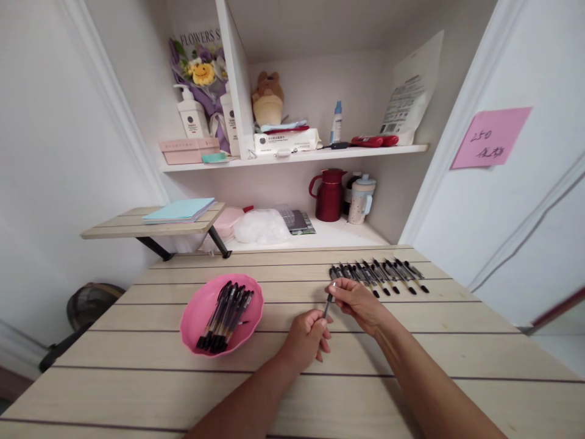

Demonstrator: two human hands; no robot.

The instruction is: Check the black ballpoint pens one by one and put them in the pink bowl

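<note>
left hand (307,338) grips pen (328,307) at its lower end — right hand (357,302) pinches its top.

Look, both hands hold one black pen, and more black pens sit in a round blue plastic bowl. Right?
No. The head view shows the round plastic bowl is pink, not blue. The left hand and right hand do hold one black pen.

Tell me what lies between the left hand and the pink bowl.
In the head view, only bare wooden table separates the pink bowl from the left hand, which holds a pen together with the right hand.
</note>
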